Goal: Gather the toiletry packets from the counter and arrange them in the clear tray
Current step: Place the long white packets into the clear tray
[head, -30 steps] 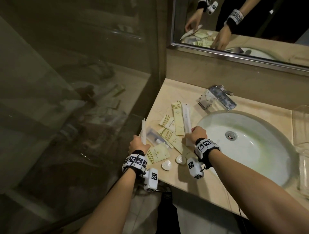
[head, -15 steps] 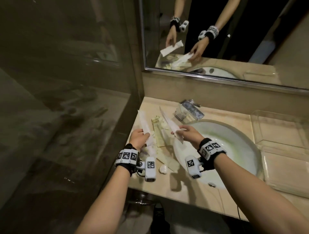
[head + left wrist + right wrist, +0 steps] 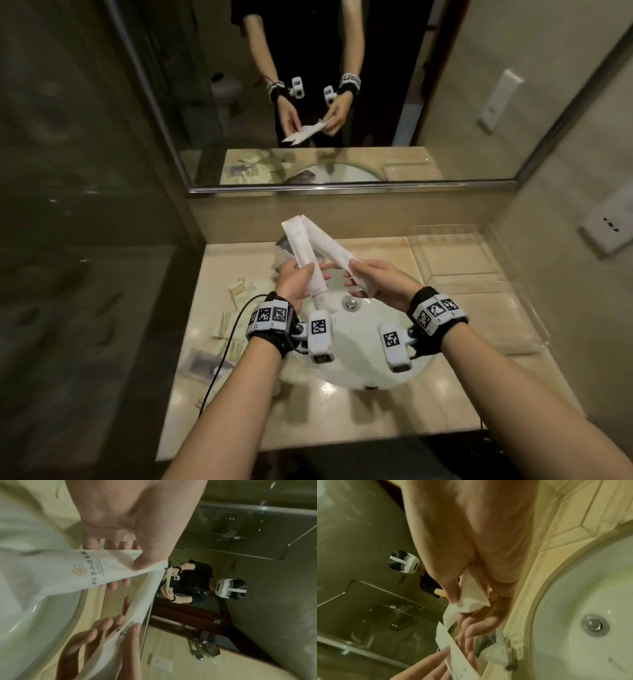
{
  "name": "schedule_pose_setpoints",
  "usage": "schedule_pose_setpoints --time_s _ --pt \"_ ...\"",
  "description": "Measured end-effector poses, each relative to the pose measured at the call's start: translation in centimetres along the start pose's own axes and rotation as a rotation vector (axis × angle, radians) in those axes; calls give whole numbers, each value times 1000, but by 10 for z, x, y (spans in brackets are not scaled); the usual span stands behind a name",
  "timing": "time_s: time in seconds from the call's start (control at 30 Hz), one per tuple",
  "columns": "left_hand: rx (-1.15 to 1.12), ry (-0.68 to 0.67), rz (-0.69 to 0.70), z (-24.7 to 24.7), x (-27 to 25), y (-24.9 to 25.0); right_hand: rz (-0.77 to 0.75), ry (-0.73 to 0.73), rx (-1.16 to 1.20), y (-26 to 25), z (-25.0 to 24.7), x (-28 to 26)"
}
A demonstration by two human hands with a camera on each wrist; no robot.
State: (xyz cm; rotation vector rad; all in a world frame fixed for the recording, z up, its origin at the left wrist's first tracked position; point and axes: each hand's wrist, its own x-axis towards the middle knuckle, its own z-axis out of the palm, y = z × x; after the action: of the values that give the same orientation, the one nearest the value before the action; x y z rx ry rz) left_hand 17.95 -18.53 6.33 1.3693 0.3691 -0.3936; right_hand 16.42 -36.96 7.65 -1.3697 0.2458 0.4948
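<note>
Over the sink, each of my hands holds one long white paper packet. My left hand (image 3: 310,274) pinches the left packet (image 3: 303,248) between thumb and fingers; its printed logo (image 3: 78,568) shows in the left wrist view. My right hand (image 3: 352,274) pinches the lower end of the right packet (image 3: 334,251), crumpled under the thumb (image 3: 453,599). The two packets lean together at their tops. The clear tray (image 3: 479,270) stands on the counter to the right. Several yellow-striped packets (image 3: 239,291) lie on the counter to the left.
The white sink (image 3: 356,363) with its drain (image 3: 351,302) lies under my hands. A faucet (image 3: 282,245) is mostly hidden behind the packets. A dark flat packet (image 3: 202,363) sits near the counter's front left. A glass wall (image 3: 102,274) stands left, and a mirror (image 3: 445,120) hangs behind.
Both hands lifted their long white packets from the left counter and carried them right, over the sink. The packets' tops now touch. The view swung right and up.
</note>
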Motion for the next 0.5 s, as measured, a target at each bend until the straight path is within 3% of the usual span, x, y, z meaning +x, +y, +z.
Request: schedule_pose_setpoints --time_s 0.1,0.33,0.5 --pt "-44 -25 -19 41 5 1 -45 62 2 -8 -36 -16" --pt "-197 -91 -62 145 19 -10 -60 -12 -100 -16 -132 -44" --pt "-167 52 7 209 34 -28 -24 9 -212 -13 -220 -55"
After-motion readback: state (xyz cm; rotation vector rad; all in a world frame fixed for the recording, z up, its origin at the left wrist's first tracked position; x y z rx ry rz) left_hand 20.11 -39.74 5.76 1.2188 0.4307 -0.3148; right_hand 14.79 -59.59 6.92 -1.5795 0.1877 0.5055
